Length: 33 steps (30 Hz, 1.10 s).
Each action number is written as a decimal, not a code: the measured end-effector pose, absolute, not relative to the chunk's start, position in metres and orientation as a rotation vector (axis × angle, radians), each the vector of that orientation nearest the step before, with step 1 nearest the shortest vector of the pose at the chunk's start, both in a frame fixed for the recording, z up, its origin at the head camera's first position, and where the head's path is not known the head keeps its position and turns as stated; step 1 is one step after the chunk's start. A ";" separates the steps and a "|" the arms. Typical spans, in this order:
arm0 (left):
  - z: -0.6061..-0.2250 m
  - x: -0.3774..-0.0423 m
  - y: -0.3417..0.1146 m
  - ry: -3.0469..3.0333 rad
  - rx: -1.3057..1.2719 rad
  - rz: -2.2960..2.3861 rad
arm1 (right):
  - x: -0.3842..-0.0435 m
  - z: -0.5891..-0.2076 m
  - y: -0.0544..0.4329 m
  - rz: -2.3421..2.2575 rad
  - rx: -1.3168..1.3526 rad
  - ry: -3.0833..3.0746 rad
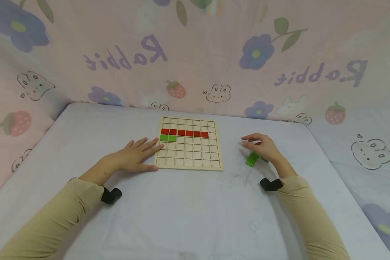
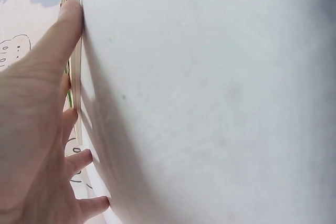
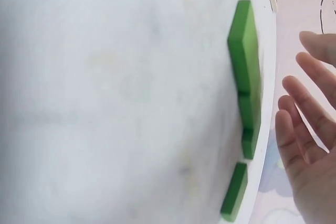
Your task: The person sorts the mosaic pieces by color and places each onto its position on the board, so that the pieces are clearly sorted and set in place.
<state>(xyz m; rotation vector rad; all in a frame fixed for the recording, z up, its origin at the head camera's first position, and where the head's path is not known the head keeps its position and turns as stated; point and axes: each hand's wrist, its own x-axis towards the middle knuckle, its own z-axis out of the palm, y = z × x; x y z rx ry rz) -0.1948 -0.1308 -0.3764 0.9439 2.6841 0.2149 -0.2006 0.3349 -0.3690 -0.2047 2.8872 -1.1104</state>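
A square wooden grid board [image 1: 189,156] lies flat on the white table. Across it runs a row of red tiles [image 1: 189,133], and just below the row's left end sit two green tiles [image 1: 168,138]. My left hand [image 1: 133,157] has its fingers spread, thumb and fingertips at the board's left edge; in the left wrist view the thumb [image 2: 71,22] touches the board's side. To the right of the board, my right hand [image 1: 263,146] hovers over loose green tiles [image 1: 252,159]. Its fingers are loosely bent with nothing between them. The right wrist view shows several green pieces [image 3: 244,72] lying below the hand.
A white cloth [image 1: 188,213] covers the table. Behind and at both sides hangs a pink patterned curtain [image 1: 195,54]. Black wrist cameras [image 1: 112,196] sit at the ends of both tan sleeves [image 1: 55,216].
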 end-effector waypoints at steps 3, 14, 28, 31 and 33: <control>-0.374 -0.195 -0.130 2.684 0.945 0.197 | -0.198 -0.369 0.338 -1.104 -0.217 2.893; -0.373 -0.195 -0.130 2.663 0.932 0.231 | -0.186 -0.366 0.359 -1.061 -0.229 2.844; -0.371 -0.193 -0.129 2.656 0.926 0.236 | -0.176 -0.370 0.381 -1.063 -0.254 2.769; -0.371 -0.193 -0.128 2.651 0.919 0.233 | -0.175 -0.371 0.382 -1.042 -0.239 2.776; -0.371 -0.193 -0.128 2.650 0.922 0.224 | -0.176 -0.372 0.381 -1.013 -0.244 2.800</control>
